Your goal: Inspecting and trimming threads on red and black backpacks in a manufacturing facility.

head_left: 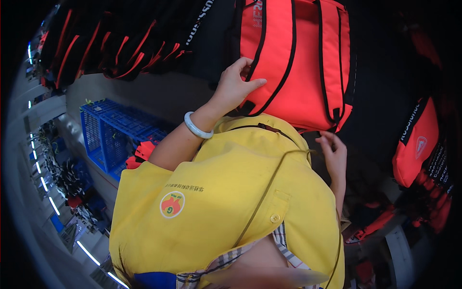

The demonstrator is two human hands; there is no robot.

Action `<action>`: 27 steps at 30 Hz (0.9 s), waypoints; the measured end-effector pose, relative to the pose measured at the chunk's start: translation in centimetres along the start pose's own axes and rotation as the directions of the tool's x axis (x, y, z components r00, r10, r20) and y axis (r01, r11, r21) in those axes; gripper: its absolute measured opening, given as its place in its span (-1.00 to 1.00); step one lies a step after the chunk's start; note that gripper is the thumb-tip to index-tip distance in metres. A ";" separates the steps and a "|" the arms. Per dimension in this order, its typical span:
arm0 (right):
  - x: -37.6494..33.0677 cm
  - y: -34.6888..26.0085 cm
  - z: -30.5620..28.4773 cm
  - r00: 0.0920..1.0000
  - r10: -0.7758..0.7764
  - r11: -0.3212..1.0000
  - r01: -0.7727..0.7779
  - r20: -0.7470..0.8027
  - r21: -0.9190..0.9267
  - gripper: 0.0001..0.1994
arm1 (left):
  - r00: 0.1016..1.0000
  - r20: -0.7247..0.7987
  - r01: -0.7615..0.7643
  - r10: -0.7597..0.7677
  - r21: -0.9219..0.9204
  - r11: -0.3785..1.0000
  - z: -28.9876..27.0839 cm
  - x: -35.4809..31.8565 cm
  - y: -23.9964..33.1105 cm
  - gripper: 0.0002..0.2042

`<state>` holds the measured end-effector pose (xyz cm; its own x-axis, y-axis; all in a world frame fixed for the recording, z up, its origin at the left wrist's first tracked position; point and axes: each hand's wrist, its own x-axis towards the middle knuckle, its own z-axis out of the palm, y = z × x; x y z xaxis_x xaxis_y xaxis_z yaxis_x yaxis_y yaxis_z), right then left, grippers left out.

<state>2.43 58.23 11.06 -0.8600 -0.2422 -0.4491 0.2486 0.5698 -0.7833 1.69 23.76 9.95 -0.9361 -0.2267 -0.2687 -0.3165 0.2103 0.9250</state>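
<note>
A bright red backpack point(306, 62) with black-edged shoulder straps lies in front of me, straps facing up. At its lower left side, my left hand point(236, 85) is closed on the backpack's edge. The thumb rests on the red panel and a fingertip touches the strap edge, while the other fingers are mostly hidden. My right hand point(333, 150) is beside the backpack's lower right corner, fingers curled in and thumb close to the index finger. Whatever it pinches, if anything, is too small to make out.
A blue plastic crate point(103, 137) stands to the left, with red fabric pieces point(143, 151) beside it. Black bags with red trim point(120, 53) are lined up at the upper left. Another red and black piece point(417, 144) lies at the right. My yellow apron point(221, 192) reaches the backpack's near edge.
</note>
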 end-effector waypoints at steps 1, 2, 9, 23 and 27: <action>-0.6 0.6 -0.5 0.997 -0.064 0.917 0.076 0.044 -0.392 -0.70 | 1.000 0.006 0.001 -0.001 -0.011 1.000 0.1 0.0 -0.2 -0.64; -0.8 0.9 -0.6 0.995 -0.090 0.910 0.101 0.046 -0.403 -0.70 | 0.999 0.029 0.032 -0.031 -0.015 0.999 0.2 -0.1 -0.3 -0.65; 6.1 -5.6 5.7 0.999 -0.044 0.891 0.045 -0.012 0.451 -0.62 | 0.997 0.078 0.023 -0.025 0.027 0.999 0.4 0.4 0.6 -0.60; 10.2 -8.3 10.0 0.994 0.065 0.735 -0.107 0.087 0.669 -0.83 | 0.926 0.373 0.114 0.048 -0.399 0.910 -1.2 5.1 -1.5 -0.77; 9.8 -8.7 10.3 0.992 0.100 0.721 -0.124 0.075 0.682 -0.84 | 0.919 0.377 0.065 0.116 -0.434 0.898 -1.0 5.2 -1.9 -0.79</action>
<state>-3.59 42.82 9.02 -0.7950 -0.2422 -0.5561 0.5898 -0.0949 -0.8019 -2.41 21.22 7.05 -0.9545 0.1748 -0.2415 -0.2791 -0.2390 0.9301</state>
